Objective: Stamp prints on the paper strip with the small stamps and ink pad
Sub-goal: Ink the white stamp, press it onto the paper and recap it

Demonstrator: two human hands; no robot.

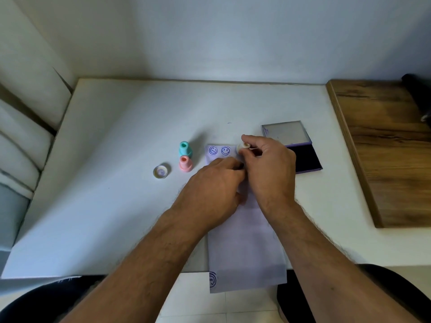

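A long white paper strip [245, 241] lies on the white table [116, 159] and hangs over its near edge. Two blue smiley prints [219, 150] mark its far end, and a partial print [212, 279] sits near the bottom. My right hand [268, 169] grips a small cream stamp [242, 147] over the strip's far right corner. My left hand [214, 190] rests on the strip with its fingertips beside the stamp. A teal stamp [185, 149] and a pink stamp [185, 163] stand left of the strip. The open ink pad [305, 158] lies to the right.
A small round clear cap [161, 171] lies left of the pink stamp. The ink pad's lid [285, 132] lies flat behind it. A wooden board [384, 148] covers the right side. The wall runs along the table's far edge, with cushions at the left.
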